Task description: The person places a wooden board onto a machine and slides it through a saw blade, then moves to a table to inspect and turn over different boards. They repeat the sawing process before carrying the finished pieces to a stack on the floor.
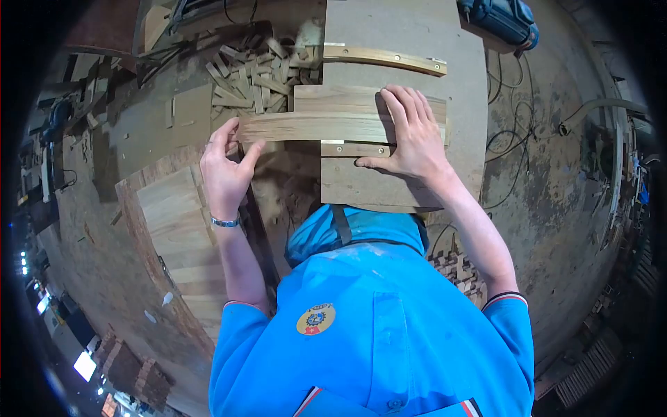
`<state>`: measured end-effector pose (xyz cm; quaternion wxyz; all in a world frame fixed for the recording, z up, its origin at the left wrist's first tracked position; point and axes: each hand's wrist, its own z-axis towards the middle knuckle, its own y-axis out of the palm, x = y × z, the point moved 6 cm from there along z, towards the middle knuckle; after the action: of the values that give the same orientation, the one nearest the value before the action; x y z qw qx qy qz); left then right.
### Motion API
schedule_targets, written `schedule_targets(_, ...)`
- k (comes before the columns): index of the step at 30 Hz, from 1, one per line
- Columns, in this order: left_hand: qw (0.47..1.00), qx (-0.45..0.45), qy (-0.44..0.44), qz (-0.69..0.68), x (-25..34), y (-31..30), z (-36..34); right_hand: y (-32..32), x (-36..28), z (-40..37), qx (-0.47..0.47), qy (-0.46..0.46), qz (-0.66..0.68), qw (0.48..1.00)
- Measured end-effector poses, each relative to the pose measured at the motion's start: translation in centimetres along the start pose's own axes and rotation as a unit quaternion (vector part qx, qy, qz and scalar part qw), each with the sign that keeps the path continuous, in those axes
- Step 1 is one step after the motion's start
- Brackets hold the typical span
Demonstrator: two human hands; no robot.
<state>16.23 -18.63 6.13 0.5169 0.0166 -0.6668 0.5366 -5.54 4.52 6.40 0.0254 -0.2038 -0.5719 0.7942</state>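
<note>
A long narrow wooden board (313, 126) lies across a jig, its left end reaching past the base. My left hand (228, 170) is curved at that end, fingertips at the far corner and thumb at the near edge, so the end sits between them. Behind the narrow board is a wider wooden board (333, 99). My right hand (417, 139) lies flat over the right part of the boards, fingers stretched away and thumb out sideways over the near wooden strip (354, 150). A second strip with screws (382, 58) is fixed farther back on the base panel (389, 182).
Offcuts (257, 80) are heaped beyond the left hand. A wooden panel (180, 222) stands low at the left. A dark blue power tool (504, 24) rests at the upper right, with cables (517, 132) trailing on the floor. Stacked wood pieces (455, 267) lie below my right forearm.
</note>
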Motion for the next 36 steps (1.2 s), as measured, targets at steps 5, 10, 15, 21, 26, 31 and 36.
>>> schedule_targets(5,0.989,-0.066,0.127,0.041,-0.2,1.0,6.5,0.3,3.2,4.0,0.006,-0.008,-0.031,0.999)
schedule_targets(10,0.972,-0.127,0.185,0.075,0.1,2.2,13.8,0.9,6.9,8.6,0.007,-0.008,-0.041,0.999)
schedule_targets(15,0.957,-0.182,0.212,0.083,1.3,4.4,22.5,0.9,11.1,15.0,0.013,-0.005,-0.066,0.998)
schedule_targets(21,0.932,-0.177,0.241,0.204,3.2,7.4,31.6,1.7,16.9,21.9,-0.004,0.027,-0.071,0.997)
schedule_targets(26,0.914,-0.171,0.272,0.246,4.2,9.9,39.9,2.0,21.9,28.4,0.026,0.010,-0.080,0.996)
schedule_targets(31,0.906,-0.177,0.271,0.271,5.3,12.1,48.2,2.5,27.0,34.8,0.051,0.005,-0.088,0.995)
schedule_targets(36,0.916,-0.180,0.254,0.255,5.7,13.4,55.3,3.1,31.5,40.6,0.044,-0.001,-0.106,0.993)
